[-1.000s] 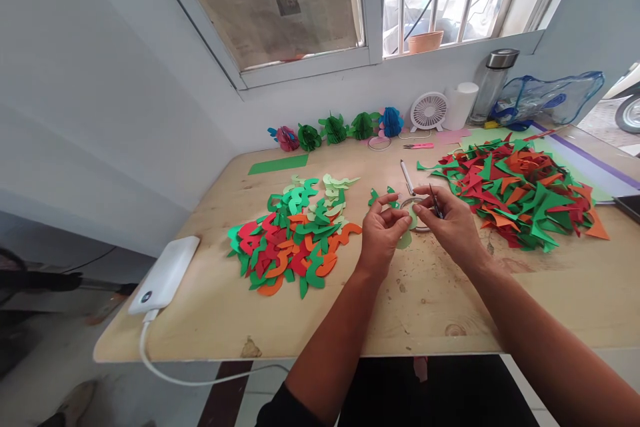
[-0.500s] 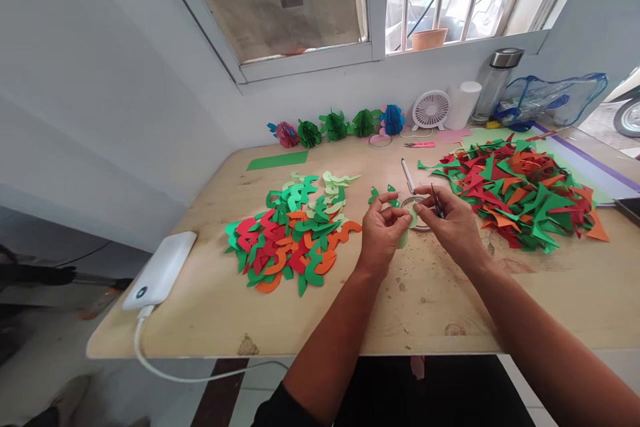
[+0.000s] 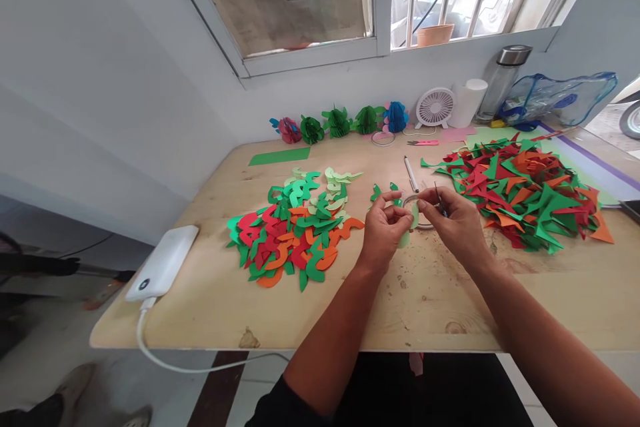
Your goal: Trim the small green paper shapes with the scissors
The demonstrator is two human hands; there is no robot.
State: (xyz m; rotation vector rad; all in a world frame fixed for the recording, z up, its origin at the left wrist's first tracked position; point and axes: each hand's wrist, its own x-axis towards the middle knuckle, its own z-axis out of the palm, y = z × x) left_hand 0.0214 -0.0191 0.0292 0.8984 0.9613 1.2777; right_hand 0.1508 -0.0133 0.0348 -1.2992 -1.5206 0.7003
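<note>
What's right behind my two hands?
Behind the left hand and right hand, a white pen, a grey ring and green paper pieces show. The hands cover part of the ring and pieces; anything fully hidden can't be seen.

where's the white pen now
In the head view, right of centre, the white pen lies on the table beyond the right hand, left of the paper-scrap pile.

2 hands (image 3: 384,227), 5 papercrafts (image 3: 337,123), 1 fan (image 3: 435,107)
</note>
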